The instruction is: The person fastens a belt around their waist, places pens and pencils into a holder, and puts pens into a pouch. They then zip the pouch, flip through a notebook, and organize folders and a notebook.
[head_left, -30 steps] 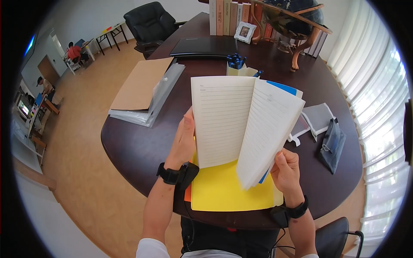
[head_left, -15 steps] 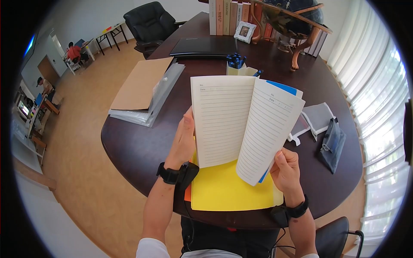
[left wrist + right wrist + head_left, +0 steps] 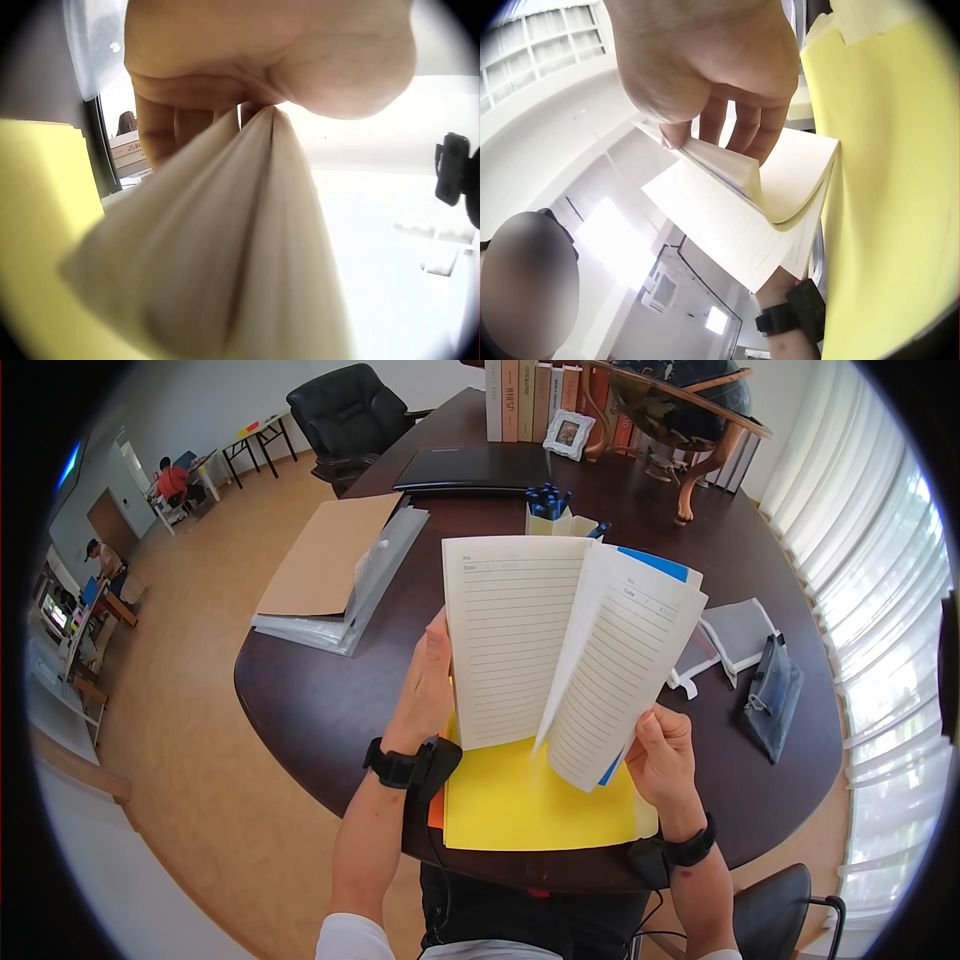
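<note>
An open notebook with lined pages is held up over a yellow folder. My left hand grips its left edge, thumb on the front, most fingers hidden behind. At the lower right edge, my right hand pinches the right-hand pages, thumb in front. One blurred leaf stands between the two halves, and blue cover shows at the right corners. In the left wrist view, pages fan out below the palm. From the right wrist, the notebook's pages curve away from the thumb and fingers.
On the dark desk, a brown envelope lies on clear plastic folders at left. Behind stand a pen holder, a black laptop, a photo frame and a globe. Mesh pouches lie at right.
Pages on the right half have flipped leftward, with one blurred leaf now lifted near the spine. Both hands keep nearly the same places on the notebook.
</note>
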Available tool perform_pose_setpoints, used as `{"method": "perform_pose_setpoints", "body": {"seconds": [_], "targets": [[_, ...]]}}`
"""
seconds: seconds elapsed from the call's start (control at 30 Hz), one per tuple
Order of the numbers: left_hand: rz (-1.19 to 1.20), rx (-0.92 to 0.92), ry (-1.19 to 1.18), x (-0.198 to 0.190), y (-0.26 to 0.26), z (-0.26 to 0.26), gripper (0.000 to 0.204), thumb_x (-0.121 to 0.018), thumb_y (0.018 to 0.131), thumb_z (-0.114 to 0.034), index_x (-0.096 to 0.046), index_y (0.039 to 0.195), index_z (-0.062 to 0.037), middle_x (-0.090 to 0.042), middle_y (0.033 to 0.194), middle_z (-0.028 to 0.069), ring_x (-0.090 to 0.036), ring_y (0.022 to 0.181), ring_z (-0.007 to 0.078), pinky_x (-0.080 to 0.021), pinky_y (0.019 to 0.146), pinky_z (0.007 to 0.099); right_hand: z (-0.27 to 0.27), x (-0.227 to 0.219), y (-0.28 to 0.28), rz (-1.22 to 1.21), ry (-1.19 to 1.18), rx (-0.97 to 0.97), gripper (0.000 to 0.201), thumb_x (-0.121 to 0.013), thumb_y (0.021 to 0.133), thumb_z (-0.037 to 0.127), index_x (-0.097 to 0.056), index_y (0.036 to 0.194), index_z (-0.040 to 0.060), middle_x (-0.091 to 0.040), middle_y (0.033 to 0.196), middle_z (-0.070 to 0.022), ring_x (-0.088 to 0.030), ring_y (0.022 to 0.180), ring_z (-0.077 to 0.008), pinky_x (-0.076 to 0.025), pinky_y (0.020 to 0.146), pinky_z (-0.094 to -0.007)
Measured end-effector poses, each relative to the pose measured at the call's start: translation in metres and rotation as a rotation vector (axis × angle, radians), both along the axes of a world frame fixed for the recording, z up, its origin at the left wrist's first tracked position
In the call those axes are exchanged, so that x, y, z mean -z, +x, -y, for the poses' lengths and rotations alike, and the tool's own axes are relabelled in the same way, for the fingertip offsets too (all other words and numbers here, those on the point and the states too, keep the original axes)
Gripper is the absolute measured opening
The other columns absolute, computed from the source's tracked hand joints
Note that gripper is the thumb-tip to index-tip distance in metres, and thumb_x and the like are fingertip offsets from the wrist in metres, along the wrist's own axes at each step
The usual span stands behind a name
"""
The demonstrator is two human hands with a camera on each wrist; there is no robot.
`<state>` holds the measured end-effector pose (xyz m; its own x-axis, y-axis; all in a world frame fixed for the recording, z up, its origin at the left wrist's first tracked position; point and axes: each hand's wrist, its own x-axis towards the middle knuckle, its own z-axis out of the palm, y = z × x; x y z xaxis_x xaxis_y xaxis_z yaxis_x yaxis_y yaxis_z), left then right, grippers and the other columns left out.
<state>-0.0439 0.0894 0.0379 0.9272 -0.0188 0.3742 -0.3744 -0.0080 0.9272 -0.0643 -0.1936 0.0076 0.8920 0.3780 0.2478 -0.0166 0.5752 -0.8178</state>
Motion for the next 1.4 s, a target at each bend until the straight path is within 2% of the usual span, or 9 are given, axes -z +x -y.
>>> {"method": "perform_pose_setpoints", "body": {"seconds": [0.27,0.37,0.57,0.77,0.87,0.97,1.07,1.27,1.4], "targets": [[-0.030,0.013,0.004,0.0027,-0.0003,-0.0026,0.081,-0.022,0.102,-0.065,-0.040,0.146,0.0014,-0.060,0.125,0.0071,-0.055,0.107,0.0111,-0.042,0.086,0.0236,0.0005,0.0004,-0.0003,0.006,-0.005,0.006,0.035,-0.053,0.104,0.014,-0.059,0.128,-0.0100,-0.068,0.118,-0.0131,-0.065,0.106,-0.0174,-0.052,0.093,-0.0301],[-0.098,0.037,0.003,0.0070,-0.0004,-0.0079,0.081,-0.022,0.102,-0.064,-0.040,0.146,0.0020,-0.060,0.126,0.0082,-0.054,0.110,0.0122,-0.041,0.090,0.0247,-0.0007,0.0002,-0.0007,0.003,-0.002,0.020,0.035,-0.053,0.104,0.015,-0.059,0.128,-0.0101,-0.068,0.118,-0.0127,-0.066,0.106,-0.0172,-0.052,0.093,-0.0300],[0.015,0.029,-0.022,0.0031,0.0015,-0.0012,0.080,-0.022,0.103,-0.063,-0.041,0.143,0.0038,-0.058,0.128,0.0114,-0.052,0.117,0.0157,-0.039,0.100,0.0283,0.0001,0.0037,0.0002,0.008,0.027,0.013,0.035,-0.053,0.104,0.015,-0.059,0.127,-0.0105,-0.068,0.118,-0.0136,-0.066,0.105,-0.0175,-0.052,0.094,-0.0301],[0.021,0.004,-0.004,0.0022,0.0011,-0.0005,0.080,-0.021,0.103,-0.063,-0.041,0.143,0.0041,-0.058,0.128,0.0118,-0.053,0.117,0.0168,-0.039,0.100,0.0287,-0.0010,0.0017,-0.0002,0.005,0.036,0.001,0.035,-0.053,0.104,0.015,-0.059,0.128,-0.0109,-0.068,0.118,-0.0141,-0.066,0.106,-0.0179,-0.052,0.095,-0.0302],[-0.077,0.013,0.070,0.0019,-0.0017,-0.0049,0.081,-0.015,0.102,-0.067,-0.031,0.153,-0.0061,-0.053,0.141,0.0078,-0.053,0.125,0.0159,-0.043,0.101,0.0295,-0.0006,0.0027,0.0004,0.006,0.048,-0.011,0.035,-0.053,0.104,0.015,-0.059,0.128,-0.0109,-0.068,0.119,-0.0142,-0.066,0.106,-0.0179,-0.051,0.095,-0.0301],[-0.003,0.022,0.063,0.0004,0.0002,-0.0025,0.081,-0.016,0.101,-0.067,-0.030,0.154,-0.0065,-0.050,0.144,0.0079,-0.050,0.128,0.0159,-0.042,0.102,0.0303,0.0009,0.0048,0.0012,0.004,0.053,-0.022,0.035,-0.053,0.104,0.015,-0.059,0.127,-0.0110,-0.068,0.119,-0.0142,-0.065,0.107,-0.0180,-0.051,0.095,-0.0302],[-0.035,0.047,0.071,0.0025,-0.0004,-0.0059,0.081,-0.016,0.102,-0.067,-0.029,0.154,-0.0067,-0.049,0.145,0.0080,-0.049,0.129,0.0165,-0.041,0.103,0.0311,-0.0007,0.0032,0.0003,0.000,0.037,-0.001,0.035,-0.052,0.104,0.015,-0.059,0.127,-0.0110,-0.068,0.119,-0.0141,-0.065,0.107,-0.0182,-0.052,0.095,-0.0303],[-0.034,0.035,0.060,0.0021,-0.0007,-0.0044,0.079,-0.015,0.102,-0.065,-0.030,0.154,-0.0068,-0.049,0.144,0.0076,-0.050,0.129,0.0167,-0.042,0.103,0.0310,-0.0003,0.0040,0.0006,0.001,0.044,-0.009,0.035,-0.052,0.105,0.015,-0.058,0.128,-0.0110,-0.068,0.119,-0.0140,-0.065,0.108,-0.0190,-0.051,0.095,-0.0310],[-0.026,-0.012,-0.020,0.0008,-0.0003,-0.0003,0.080,-0.022,0.103,-0.063,-0.040,0.146,0.0021,-0.059,0.127,0.0085,-0.053,0.114,0.0135,-0.040,0.095,0.0261,-0.0001,0.0062,0.0009,-0.004,0.042,-0.004,0.035,-0.052,0.105,0.015,-0.058,0.128,-0.0112,-0.067,0.120,-0.0141,-0.065,0.108,-0.0192,-0.051,0.096,-0.0313]]}}
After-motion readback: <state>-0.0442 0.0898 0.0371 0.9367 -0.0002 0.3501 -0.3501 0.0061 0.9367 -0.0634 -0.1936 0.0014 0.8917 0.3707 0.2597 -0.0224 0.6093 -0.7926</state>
